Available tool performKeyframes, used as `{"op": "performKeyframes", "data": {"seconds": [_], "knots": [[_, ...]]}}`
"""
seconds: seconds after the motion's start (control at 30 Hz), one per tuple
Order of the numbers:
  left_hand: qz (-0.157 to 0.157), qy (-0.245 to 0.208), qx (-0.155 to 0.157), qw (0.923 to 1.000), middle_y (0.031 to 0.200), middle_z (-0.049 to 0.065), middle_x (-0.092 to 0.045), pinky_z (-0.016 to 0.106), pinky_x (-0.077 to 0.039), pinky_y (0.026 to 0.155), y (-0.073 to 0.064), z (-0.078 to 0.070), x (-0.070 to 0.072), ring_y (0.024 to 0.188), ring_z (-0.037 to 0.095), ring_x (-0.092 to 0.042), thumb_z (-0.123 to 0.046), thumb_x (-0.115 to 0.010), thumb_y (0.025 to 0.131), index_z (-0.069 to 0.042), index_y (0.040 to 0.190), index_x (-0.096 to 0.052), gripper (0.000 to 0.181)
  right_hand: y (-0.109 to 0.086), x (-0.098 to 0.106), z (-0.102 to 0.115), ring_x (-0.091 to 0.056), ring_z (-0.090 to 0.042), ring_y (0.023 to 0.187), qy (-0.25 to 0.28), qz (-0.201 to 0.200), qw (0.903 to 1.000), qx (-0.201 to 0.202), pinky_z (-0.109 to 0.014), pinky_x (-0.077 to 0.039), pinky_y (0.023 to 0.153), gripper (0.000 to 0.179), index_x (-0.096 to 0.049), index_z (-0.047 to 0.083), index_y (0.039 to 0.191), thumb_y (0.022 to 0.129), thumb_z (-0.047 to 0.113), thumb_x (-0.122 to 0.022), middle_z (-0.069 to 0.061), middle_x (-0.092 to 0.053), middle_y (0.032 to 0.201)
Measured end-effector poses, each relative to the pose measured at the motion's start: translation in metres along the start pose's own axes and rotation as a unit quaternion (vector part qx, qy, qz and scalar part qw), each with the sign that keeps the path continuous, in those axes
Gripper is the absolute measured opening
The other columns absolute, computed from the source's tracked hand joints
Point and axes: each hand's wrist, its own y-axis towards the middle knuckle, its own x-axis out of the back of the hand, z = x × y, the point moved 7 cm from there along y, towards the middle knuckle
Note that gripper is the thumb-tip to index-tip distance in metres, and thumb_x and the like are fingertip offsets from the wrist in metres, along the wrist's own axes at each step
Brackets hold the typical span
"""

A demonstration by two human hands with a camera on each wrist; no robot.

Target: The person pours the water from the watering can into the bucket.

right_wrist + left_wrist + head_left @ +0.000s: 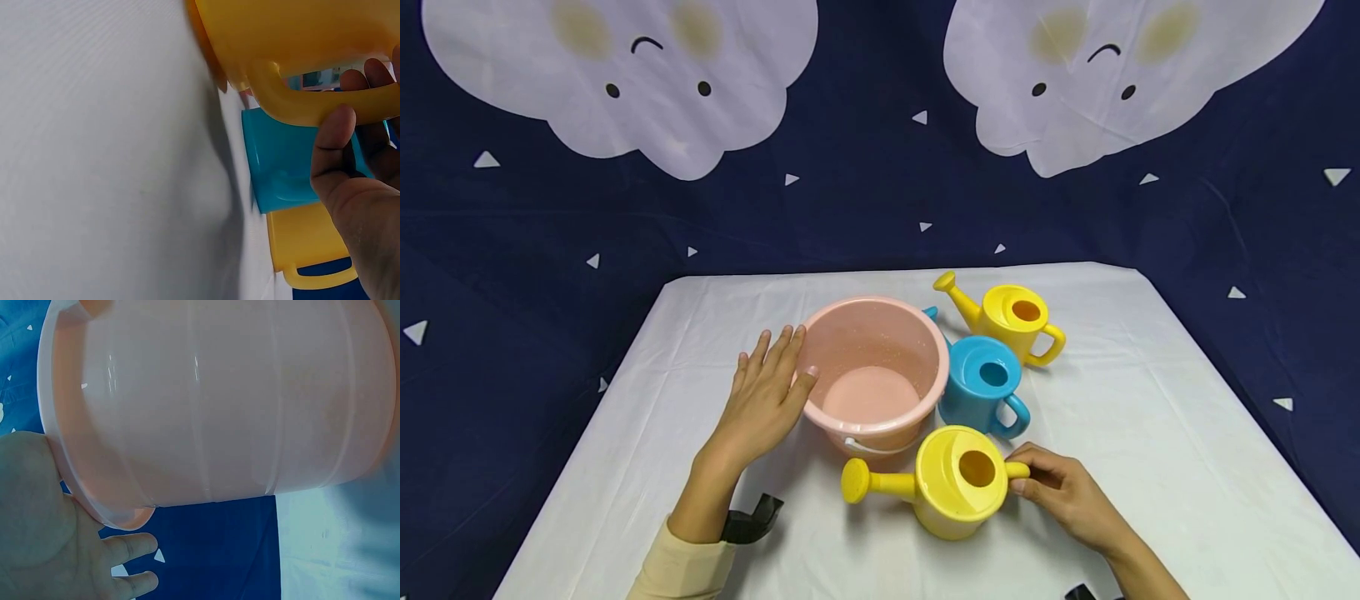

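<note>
- At the far left, your cream sleeve [681, 567] is covering the forearm, and a black strap [752, 518] is sticking out at the wrist.
- Your left hand [766, 396] is lying against the near-left rim of the pink bucket [868, 427], its fingers straight and a little spread, the thumb reaching over the edge; it is touching the bucket and not grasping it.
- The pink bucket is standing upright between your hands, just right of the left one, its mouth facing up and its white handle [871, 448] hanging down the near side.
- The near yellow watering can [951, 496] is sitting in front of the bucket's right side, its spout pointing left, toward your left forearm, and its grip lying at your right fingertips. You may not be able to tell whether its base is touching the white cloth [1150, 433].
- The blue watering can [966, 408] is standing close against the bucket's right side, its spout running partly hidden behind the rim.
- The far yellow watering can [1011, 329] is standing just behind the blue one, its spout pointing left and its grip right.
- Your right hand [1067, 496], at the far right, is pinching the near yellow watering can's grip between thumb and fingers.
</note>
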Motion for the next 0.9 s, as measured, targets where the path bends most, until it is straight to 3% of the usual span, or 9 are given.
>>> {"op": "performKeyframes", "data": {"seconds": [0.33, 0.6, 0.9], "knots": [[0.000, 0.001, -0.002, 1.0000, 0.160, 0.009, -0.013, 0.062, 0.001, 0.115, 0.0005, -0.0002, 0.0004, 0.148, 0.034, 0.001, -0.050, -0.027, 0.100, -0.020, 0.153, -0.012, 0.063, -0.0014, 0.0004, -0.0050, -0.058, -0.008, 0.090, -0.008, -0.007, 0.9999, -0.003, -0.022, -0.052, 0.076, 0.020, -0.064, 0.004, 0.106, 0.091, -0.003, -0.055, 0.001, -0.064, 0.100], [0.000, 0.003, -0.002, 1.0000, 0.160, 0.009, -0.013, 0.062, 0.001, 0.115, -0.0001, 0.0000, -0.0001, 0.148, 0.033, 0.002, -0.050, -0.027, 0.100, -0.020, 0.153, -0.013, 0.063, -0.0017, -0.0001, -0.0058, -0.058, -0.008, 0.090, 0.004, -0.002, 1.0000, 0.000, -0.023, -0.052, 0.076, 0.019, -0.064, 0.001, 0.107, 0.090, -0.004, -0.054, 0.001, -0.064, 0.100], [-0.004, 0.003, -0.002, 1.0000, 0.159, 0.010, -0.015, 0.062, 0.001, 0.115, -0.0005, -0.0002, -0.0001, 0.148, 0.034, 0.001, -0.049, -0.027, 0.100, -0.019, 0.153, -0.013, 0.062, -0.0007, 0.0000, -0.0077, -0.059, -0.008, 0.093, 0.023, 0.002, 0.9990, -0.039, -0.024, -0.051, 0.077, 0.020, -0.062, -0.004, 0.109, 0.090, 0.000, -0.057, 0.000, -0.065, 0.102]]}}
